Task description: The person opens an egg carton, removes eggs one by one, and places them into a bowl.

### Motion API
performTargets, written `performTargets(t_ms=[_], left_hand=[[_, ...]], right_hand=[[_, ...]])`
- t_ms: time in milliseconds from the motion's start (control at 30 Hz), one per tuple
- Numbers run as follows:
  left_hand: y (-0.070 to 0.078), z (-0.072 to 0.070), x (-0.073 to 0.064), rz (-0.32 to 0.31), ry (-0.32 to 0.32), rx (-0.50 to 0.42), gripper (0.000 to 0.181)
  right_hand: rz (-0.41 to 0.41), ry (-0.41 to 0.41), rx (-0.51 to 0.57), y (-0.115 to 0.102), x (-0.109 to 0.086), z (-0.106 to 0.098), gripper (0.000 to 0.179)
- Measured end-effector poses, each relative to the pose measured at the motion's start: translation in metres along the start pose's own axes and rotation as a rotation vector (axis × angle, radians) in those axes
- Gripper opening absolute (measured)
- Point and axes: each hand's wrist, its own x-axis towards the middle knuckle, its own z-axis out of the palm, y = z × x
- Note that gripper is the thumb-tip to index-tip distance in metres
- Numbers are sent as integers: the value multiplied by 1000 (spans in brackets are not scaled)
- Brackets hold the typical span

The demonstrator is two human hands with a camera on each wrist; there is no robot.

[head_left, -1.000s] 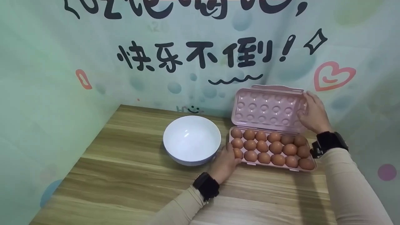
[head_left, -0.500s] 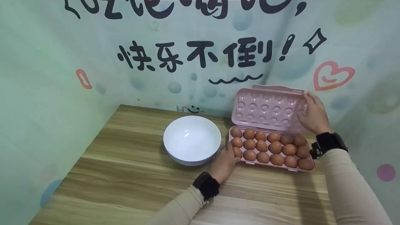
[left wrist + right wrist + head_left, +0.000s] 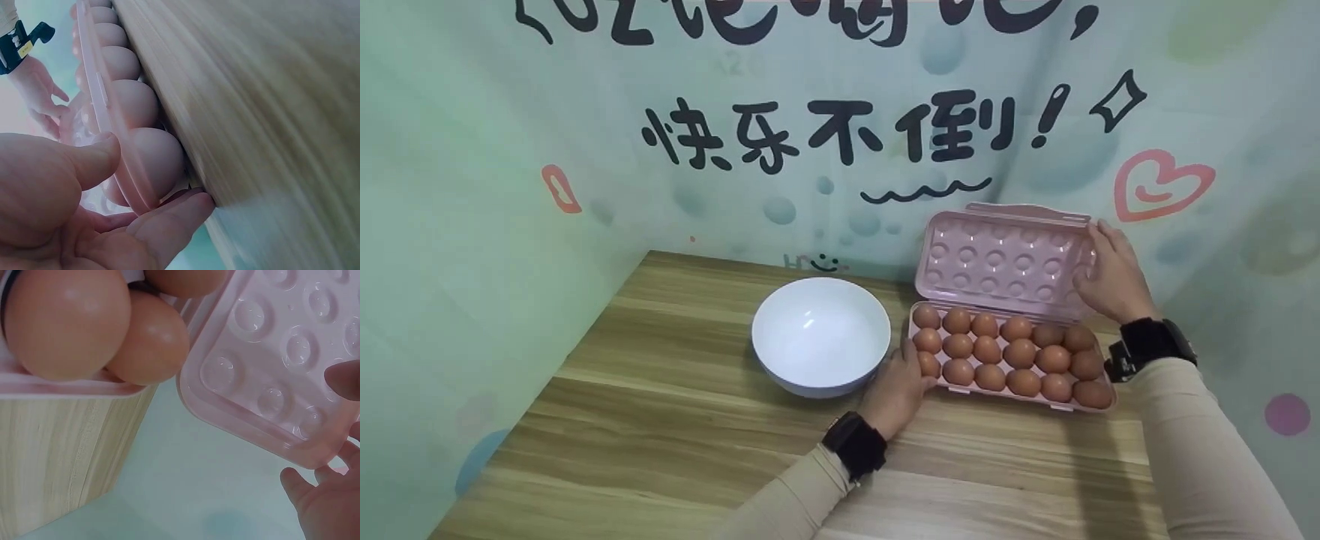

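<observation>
Nearest the wearer, black wrist units (image 3: 856,448) sit at the ends of both sleeves (image 3: 780,495) above the wood-grain table (image 3: 660,420). The left hand (image 3: 896,394) grips the front-left corner of the pink plastic egg box base (image 3: 1006,396), thumb over the front rim and fingers around the end wall. The white mixing bowl (image 3: 821,330) stands just beside this hand on its outer side; contact between the two cannot be confirmed. The base lies right of the bowl and carries eighteen brown eggs (image 3: 1020,352) in three rows of six, each projecting above the rim. Behind the base, the dimpled lid (image 3: 994,255) stands raised and tilted back on the hinge side. The right hand (image 3: 1116,277) holds the right edge of the lid, thumb on the inner face and fingers at the outer edge; in its wrist view one fingertip stands clear of the plastic, and thumb pressure cannot be told. The printed backdrop (image 3: 720,217) hangs behind. Caution: a light hold on the lid may let it drop and crack the eggs. Lifting the base by one corner may tip or flex it and roll eggs loose. Outward movement of the left hand may knock the bowl.
</observation>
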Motion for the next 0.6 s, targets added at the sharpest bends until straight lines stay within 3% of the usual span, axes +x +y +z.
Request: performTargets(t_ms=[300, 533, 600], left_hand=[[-1, -2, -1, -16, -45, -62, 72], [-22, 25, 9, 12, -17, -53, 81], [-23, 27, 10, -5, -35, -56, 85]], right_hand=[[-51, -14, -12, 1, -6, -7, 83], [-111, 33, -20, 1, -18, -10, 84], [-113, 48, -12, -1, -22, -11, 85]])
